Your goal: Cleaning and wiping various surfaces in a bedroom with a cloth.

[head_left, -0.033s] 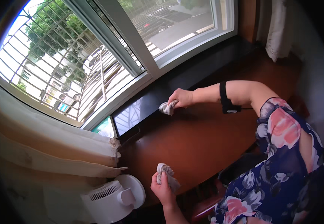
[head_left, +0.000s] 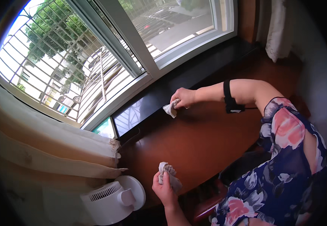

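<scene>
The right hand [head_left: 185,98] pinches one cloth [head_left: 170,110] and has moved it a bit right by the desk [head_left: 201,139]'s far edge, while the left hand [head_left: 165,191] grips another cloth [head_left: 174,181], near left.

Daylight enters a pale-framed window [head_left: 133,37] above a dark sill [head_left: 152,100]. A cream curtain [head_left: 58,139] hangs beside the reddish-brown table [head_left: 193,139].

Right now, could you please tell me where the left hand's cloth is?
In the head view, the cloth is low and near the centre, held in the left hand, right of the white appliance.
</scene>
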### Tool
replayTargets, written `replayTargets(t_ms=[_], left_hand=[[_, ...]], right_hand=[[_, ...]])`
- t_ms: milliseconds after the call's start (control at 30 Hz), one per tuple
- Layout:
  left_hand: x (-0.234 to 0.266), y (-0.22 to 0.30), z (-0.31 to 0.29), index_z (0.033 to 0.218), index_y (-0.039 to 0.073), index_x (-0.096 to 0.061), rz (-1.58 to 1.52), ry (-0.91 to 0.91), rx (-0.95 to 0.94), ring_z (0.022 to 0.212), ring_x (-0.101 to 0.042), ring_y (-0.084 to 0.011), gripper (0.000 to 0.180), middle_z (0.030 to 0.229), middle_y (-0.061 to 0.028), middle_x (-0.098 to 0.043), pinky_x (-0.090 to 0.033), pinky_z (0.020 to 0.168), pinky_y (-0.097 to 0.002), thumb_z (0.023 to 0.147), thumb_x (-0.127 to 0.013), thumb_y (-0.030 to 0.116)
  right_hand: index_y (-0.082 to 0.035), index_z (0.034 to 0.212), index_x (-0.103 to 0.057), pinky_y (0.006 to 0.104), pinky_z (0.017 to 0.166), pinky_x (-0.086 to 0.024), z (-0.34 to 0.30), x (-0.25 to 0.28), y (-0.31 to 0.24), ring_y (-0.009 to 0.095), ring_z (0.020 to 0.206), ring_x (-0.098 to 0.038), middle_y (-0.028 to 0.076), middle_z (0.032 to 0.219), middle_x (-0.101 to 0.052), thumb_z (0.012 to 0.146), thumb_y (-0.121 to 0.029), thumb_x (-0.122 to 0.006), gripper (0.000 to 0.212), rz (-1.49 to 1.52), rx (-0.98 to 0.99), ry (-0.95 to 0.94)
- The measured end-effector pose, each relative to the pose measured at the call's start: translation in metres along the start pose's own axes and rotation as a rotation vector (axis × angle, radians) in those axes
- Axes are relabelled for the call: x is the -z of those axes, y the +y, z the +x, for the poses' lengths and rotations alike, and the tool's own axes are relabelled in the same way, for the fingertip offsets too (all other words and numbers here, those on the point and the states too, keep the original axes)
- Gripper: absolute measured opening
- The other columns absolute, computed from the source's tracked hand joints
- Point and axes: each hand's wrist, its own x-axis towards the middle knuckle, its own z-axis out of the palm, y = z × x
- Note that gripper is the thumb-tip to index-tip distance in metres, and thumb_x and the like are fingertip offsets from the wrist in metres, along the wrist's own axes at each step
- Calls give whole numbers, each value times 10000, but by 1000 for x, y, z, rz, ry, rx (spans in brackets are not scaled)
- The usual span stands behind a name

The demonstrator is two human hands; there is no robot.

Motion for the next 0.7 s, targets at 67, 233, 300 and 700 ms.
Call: replayTargets(t_ms=[67,233,300,700], left_hand=[[-6,16,-18,1028,-26,-598,-50,-94,-8,811,-610,-114,157,910,-58,-644,-485,729,-250,907,-575,72],[-4,43,-47,1041,-24,-593,-258,-272,-40,808,-601,-98,165,914,-53,-638,-483,739,-239,908,-580,73],[4,54,-53,1044,-24,-592,-263,-350,-46,800,-601,-97,168,916,-53,-638,-486,728,-237,910,-581,76],[156,59,-87,1015,-41,-592,45,-390,-103,782,-606,-108,163,880,-59,-639,-487,716,-240,885,-596,58]], right_hand=[[-51,961,-699,326,681,-530,-35,16,-18,173,794,-664,124,897,-686,701,-176,-750,293,14,-28,62],[-15,998,-673,291,707,-521,-124,26,-69,140,815,-643,62,883,-685,796,-267,-709,325,157,-165,67],[-8,992,-669,286,717,-513,-160,34,-108,127,820,-629,58,879,-681,807,-274,-705,327,126,-185,84],[77,1074,-581,271,567,-572,-107,63,-399,180,678,-660,166,887,-654,851,-222,-681,386,151,289,390]])
